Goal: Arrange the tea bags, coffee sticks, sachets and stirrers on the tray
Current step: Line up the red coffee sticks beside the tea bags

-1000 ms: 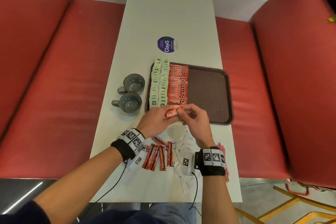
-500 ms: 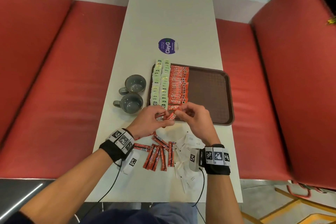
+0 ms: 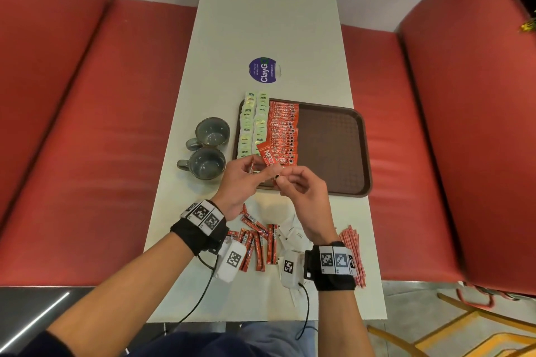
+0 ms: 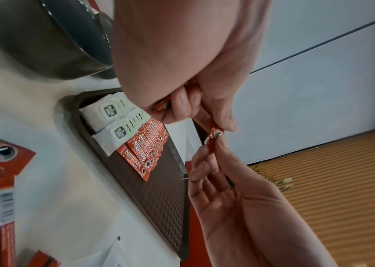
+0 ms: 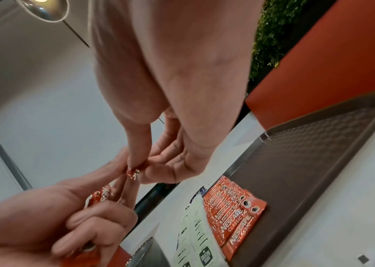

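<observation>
A brown tray [image 3: 333, 153] carries a column of green tea bags [image 3: 251, 124] along its left side, with a column of red coffee sticks [image 3: 283, 130] beside it. Just above the tray's near left corner my left hand [image 3: 259, 172] grips a few red coffee sticks [image 5: 99, 196]. One held stick [image 3: 268, 155] points away over the rows. My right hand [image 3: 282, 180] pinches that stick's near end [image 4: 213, 139] between thumb and forefinger. Loose coffee sticks [image 3: 258, 243], white sachets [image 3: 291, 236] and striped stirrers [image 3: 352, 252] lie on the table near me.
Two grey mugs [image 3: 213, 132] [image 3: 206, 164] stand just left of the tray. A round purple sticker [image 3: 262, 69] sits on the white table [image 3: 269, 9] beyond it. The tray's right half is bare. Red benches [image 3: 87, 153] flank the table.
Both hands have stayed over the tray's near left corner. The held coffee stick has swung from lying crosswise between the hands to pointing away, with the right hand now pinching its near end.
</observation>
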Demonstrator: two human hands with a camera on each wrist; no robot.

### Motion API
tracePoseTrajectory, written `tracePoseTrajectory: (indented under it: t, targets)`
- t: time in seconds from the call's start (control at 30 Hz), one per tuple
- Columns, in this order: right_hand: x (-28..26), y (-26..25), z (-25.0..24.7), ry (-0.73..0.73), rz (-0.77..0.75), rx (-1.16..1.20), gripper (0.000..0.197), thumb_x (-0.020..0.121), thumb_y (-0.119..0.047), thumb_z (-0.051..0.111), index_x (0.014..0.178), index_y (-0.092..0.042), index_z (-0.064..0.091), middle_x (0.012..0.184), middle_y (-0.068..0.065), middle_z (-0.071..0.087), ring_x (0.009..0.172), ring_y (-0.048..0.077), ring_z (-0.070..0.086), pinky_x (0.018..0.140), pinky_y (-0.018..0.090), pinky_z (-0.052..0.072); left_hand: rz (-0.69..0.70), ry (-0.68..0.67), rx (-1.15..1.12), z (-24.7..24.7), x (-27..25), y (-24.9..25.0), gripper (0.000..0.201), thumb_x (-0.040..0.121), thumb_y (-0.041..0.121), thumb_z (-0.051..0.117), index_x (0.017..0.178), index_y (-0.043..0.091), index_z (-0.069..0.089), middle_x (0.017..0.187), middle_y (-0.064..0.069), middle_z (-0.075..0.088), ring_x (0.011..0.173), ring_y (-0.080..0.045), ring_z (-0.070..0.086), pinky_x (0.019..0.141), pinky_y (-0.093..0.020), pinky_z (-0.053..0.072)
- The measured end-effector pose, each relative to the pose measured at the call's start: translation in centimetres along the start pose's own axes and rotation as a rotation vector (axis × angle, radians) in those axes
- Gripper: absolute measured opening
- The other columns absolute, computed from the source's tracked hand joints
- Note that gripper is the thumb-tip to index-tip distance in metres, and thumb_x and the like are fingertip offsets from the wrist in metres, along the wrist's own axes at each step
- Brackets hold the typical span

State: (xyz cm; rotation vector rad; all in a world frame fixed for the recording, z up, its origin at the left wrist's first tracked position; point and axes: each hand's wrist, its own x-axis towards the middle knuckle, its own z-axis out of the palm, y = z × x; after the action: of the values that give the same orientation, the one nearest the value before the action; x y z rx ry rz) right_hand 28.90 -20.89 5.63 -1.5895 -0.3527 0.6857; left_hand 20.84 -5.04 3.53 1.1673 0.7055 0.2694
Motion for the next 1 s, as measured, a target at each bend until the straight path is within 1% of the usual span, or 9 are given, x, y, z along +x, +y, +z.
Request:
tracePoseTrajectory:
  t: [0.13, 0.27, 0.37, 0.43, 0.5, 0.57, 0.77, 0.9, 1.0]
  targets:
    - [0.2, 0.3, -0.6, 0.005, 0.011, -0.106, 0.010, 0.099, -0.006, 0.078, 0.107, -0.012, 0.078, 0.093, 0.001, 0.079, 0.088, 0.016, 0.072, 0.084, 0.029, 0.060, -0.053, 0.051, -0.026, -0.4, 0.3, 0.1, 0.024, 0.090, 0.027, 0.087, 0.108, 0.012, 0.081, 0.100, 0.001, 0.081, 0.073, 0.002, 0.066, 0.057, -0.010, 0.046]
    - [0.9, 0.7, -2.8, -0.034, 0.016, -0.340, 0.012, 0.098, -0.010, 0.080, 0.102, -0.022, 0.081, 0.091, -0.006, 0.080, 0.089, 0.012, 0.073, 0.084, 0.024, 0.060, -0.070, 0.140, -0.069, -1.2, 0.8, 0.6, 0.021, 0.094, 0.022, 0.083, 0.108, 0.007, 0.080, 0.089, 0.005, 0.079, 0.066, 0.005, 0.065, 0.056, -0.011, 0.048]
    - [1.8, 1.2, -4.8, -0.034, 0.040, -0.543, 0.013, 0.098, -0.014, 0.081, 0.099, -0.027, 0.081, 0.087, -0.013, 0.080, 0.086, 0.002, 0.072, 0.080, 0.014, 0.055, -0.025, 0.141, 0.037, -2.3, 1.4, 0.5, 0.017, 0.094, 0.026, 0.083, 0.102, 0.011, 0.081, 0.095, -0.001, 0.083, 0.099, -0.002, 0.075, 0.092, -0.026, 0.055]
    - [2.8, 1.8, -6.0, 0.003, 0.043, -0.650, 0.013, 0.096, -0.016, 0.083, 0.095, -0.028, 0.079, 0.084, -0.011, 0.078, 0.084, 0.002, 0.072, 0.080, 0.018, 0.057, 0.025, 0.106, 0.211, -2.6, 1.8, 0.3, 0.011, 0.095, 0.026, 0.083, 0.095, 0.015, 0.082, 0.095, 0.004, 0.083, 0.108, -0.002, 0.073, 0.104, -0.032, 0.050]
    - [4.2, 2.5, -6.8, 0.004, 0.026, -0.734, 0.017, 0.096, -0.013, 0.083, 0.091, -0.027, 0.075, 0.082, -0.010, 0.076, 0.083, 0.005, 0.070, 0.079, 0.022, 0.056, 0.078, 0.044, 0.463, -2.1, 2.1, -0.1, 0.010, 0.095, 0.029, 0.082, 0.090, 0.021, 0.082, 0.092, 0.015, 0.080, 0.098, 0.006, 0.069, 0.096, -0.023, 0.048]
    - [5.9, 3.4, -7.0, -0.049, 0.005, -0.814, 0.022, 0.096, -0.012, 0.082, 0.088, -0.028, 0.071, 0.082, -0.011, 0.074, 0.084, 0.007, 0.071, 0.083, 0.029, 0.058, 0.144, -0.061, 0.713, -1.0, 2.2, -0.5, 0.011, 0.099, 0.035, 0.077, 0.092, 0.027, 0.081, 0.091, 0.017, 0.078, 0.092, 0.005, 0.068, 0.086, -0.016, 0.046]
    - [10.4, 4.9, -6.4, -0.211, -0.007, -0.945, 0.027, 0.096, -0.004, 0.077, 0.087, -0.028, 0.069, 0.088, -0.009, 0.073, 0.086, 0.008, 0.071, 0.088, 0.042, 0.063, 0.310, -0.257, 1.354, 1.4, 4.0, -3.2, 0.020, 0.100, 0.018, 0.070, 0.119, 0.024, 0.075, 0.124, 0.003, 0.070, 0.102, -0.023, 0.071, 0.083, -0.040, 0.062]
    - [12.4, 5.8, -6.2, -0.214, -0.051, -1.001, 0.028, 0.096, -0.001, 0.074, 0.090, -0.027, 0.067, 0.089, -0.008, 0.072, 0.087, 0.017, 0.069, 0.085, 0.048, 0.062, 0.352, -0.300, 1.485, 1.8, 5.5, -4.1, 0.033, 0.101, 0.008, 0.062, 0.132, 0.017, 0.069, 0.130, -0.001, 0.063, 0.098, -0.028, 0.071, 0.070, -0.033, 0.051]
    - [13.1, 6.6, -6.1, -0.165, -0.065, -1.010, 0.028, 0.097, -0.003, 0.073, 0.092, -0.029, 0.066, 0.091, -0.008, 0.071, 0.088, 0.017, 0.068, 0.084, 0.048, 0.062, 0.357, -0.283, 1.510, 1.6, 6.5, -4.7, 0.028, 0.101, 0.009, 0.063, 0.128, 0.015, 0.069, 0.124, -0.001, 0.061, 0.091, -0.028, 0.072, 0.071, -0.040, 0.060]
